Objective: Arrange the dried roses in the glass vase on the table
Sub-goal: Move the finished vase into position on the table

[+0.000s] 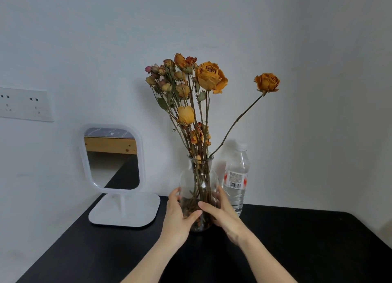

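A clear glass vase (199, 176) stands upright on the black table (307, 251), near the back wall. Several dried roses (191, 85), orange, yellow and pink, stand in it in a bunch. One orange rose (266, 83) leans far out to the right on a long stem. My left hand (180, 212) curls round the vase's lower left side, thumb across the front. My right hand (224, 214) curls round its lower right side. Loose dried petals lie inside the vase's bottom, partly hidden by my fingers.
A white stand mirror (114, 159) sits at the back left of the table. Close behind the vase, on its right, stands a clear plastic water bottle (236, 180). A wall socket plate (25, 104) is on the left wall.
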Demonstrator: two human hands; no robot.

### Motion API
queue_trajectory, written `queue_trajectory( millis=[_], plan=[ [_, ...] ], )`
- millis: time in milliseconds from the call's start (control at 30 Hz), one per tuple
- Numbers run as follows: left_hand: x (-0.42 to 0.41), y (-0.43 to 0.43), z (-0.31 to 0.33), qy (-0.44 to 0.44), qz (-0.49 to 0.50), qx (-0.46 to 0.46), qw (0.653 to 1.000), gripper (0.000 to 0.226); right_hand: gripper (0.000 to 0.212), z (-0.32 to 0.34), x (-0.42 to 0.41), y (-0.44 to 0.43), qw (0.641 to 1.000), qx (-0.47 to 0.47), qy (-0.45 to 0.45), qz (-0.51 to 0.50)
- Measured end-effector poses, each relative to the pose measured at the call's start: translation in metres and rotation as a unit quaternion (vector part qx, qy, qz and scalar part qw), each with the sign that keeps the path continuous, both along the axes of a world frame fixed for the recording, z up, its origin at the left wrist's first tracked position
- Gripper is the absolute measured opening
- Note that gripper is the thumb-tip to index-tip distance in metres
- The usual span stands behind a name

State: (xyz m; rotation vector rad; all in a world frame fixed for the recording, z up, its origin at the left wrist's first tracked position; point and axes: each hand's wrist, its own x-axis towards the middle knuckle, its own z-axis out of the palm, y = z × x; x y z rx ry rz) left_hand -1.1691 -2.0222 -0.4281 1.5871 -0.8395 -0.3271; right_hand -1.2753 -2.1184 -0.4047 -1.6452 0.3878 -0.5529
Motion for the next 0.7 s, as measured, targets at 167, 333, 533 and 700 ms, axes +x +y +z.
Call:
queue_trajectory(
  millis=[167,333,533,700],
  plan=[
    [-0.002,-0.002,0.001,-0.017,0.011,0.002,1.000,0.077,0.071,0.000,0.005,-0.002,1.000,0.006,-0.001,-0.003],
    [-0.002,-0.005,0.001,-0.013,0.016,0.003,1.000,0.079,0.079,0.002,0.008,-0.005,1.000,0.009,0.022,-0.011],
    [-0.006,-0.002,0.008,0.003,0.013,0.004,1.000,0.078,0.077,0.001,0.008,0.000,1.000,-0.008,0.010,-0.013],
    [-0.015,0.022,0.011,-0.064,0.041,0.031,0.997,0.060,0.065,0.009,-0.019,0.020,0.993,-0.104,0.043,-0.023]
  ],
)
